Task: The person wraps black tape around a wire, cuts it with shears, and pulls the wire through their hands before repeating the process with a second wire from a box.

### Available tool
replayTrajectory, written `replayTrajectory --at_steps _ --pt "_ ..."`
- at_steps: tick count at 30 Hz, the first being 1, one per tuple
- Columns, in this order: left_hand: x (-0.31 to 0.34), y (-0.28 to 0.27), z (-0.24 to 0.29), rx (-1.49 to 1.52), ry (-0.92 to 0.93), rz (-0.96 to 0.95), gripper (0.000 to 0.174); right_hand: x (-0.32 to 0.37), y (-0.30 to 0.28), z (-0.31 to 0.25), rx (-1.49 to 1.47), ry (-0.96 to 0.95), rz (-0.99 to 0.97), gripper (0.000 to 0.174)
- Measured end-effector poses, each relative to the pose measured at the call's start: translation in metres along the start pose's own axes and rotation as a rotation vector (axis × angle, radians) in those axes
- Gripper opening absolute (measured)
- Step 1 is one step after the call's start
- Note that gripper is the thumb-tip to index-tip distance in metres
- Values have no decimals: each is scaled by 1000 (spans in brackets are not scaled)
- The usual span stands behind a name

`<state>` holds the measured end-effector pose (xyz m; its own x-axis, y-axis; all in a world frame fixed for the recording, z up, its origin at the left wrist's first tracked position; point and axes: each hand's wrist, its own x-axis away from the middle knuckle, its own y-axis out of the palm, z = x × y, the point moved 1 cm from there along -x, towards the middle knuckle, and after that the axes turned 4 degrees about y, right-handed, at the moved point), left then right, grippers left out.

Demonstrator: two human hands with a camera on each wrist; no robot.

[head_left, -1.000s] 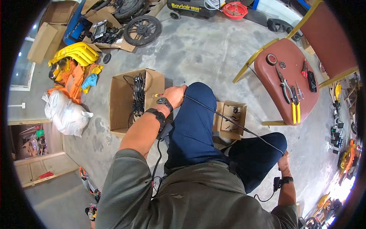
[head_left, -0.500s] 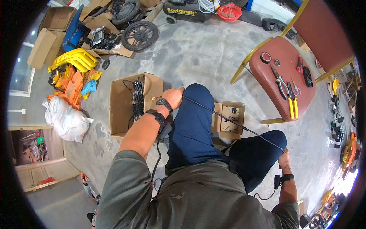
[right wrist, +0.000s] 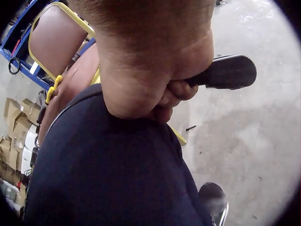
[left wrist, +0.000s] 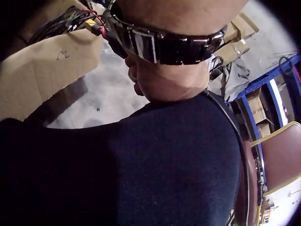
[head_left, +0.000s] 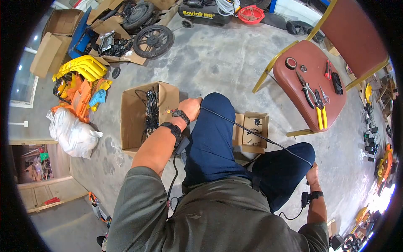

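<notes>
A black cable (head_left: 257, 134) runs taut across both thighs of the seated person. My left hand (head_left: 191, 108) grips its one end by the left knee. Near that wrist, a yellow connector (left wrist: 91, 24) with thin red wires sticks out. At the other knee my right hand (head_left: 312, 174) grips the cable's other end, fingers curled. From that fist a flat black end piece (right wrist: 230, 71) juts out in the right wrist view. Most of the left fingers are hidden behind the wrist and a watch band (left wrist: 164, 47).
A cardboard box (head_left: 130, 122) of black cables stands left of the left knee. Between the legs sits a small box (head_left: 252, 148) with little dark parts. On the right, a red chair (head_left: 289, 90) bears pliers (head_left: 310, 98), scissors (head_left: 324, 95) and tape rolls (head_left: 291, 63).
The head view has shifted a little, so the chair and boxes appear slightly displaced. Both hands keep their hold on the cable in nearly the same place.
</notes>
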<state>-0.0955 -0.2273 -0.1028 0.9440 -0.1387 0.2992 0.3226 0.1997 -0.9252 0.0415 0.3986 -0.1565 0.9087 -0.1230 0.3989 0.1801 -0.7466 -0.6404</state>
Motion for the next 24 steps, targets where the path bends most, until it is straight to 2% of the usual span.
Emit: replayTrajectory --at_steps 3,12,20,24 --pt "-2 5 -5 -3 18 4 23 3 2 -7 -38 -46 26 26" --pt "-3 8 -7 5 25 4 22 1 0 -4 24 13 15 25" --pt "-3 9 -8 10 30 -4 22 0 1 5 -14 13 7 25" --pt "-6 13 -11 -19 26 -6 21 1 0 -8 -62 12 -13 27"
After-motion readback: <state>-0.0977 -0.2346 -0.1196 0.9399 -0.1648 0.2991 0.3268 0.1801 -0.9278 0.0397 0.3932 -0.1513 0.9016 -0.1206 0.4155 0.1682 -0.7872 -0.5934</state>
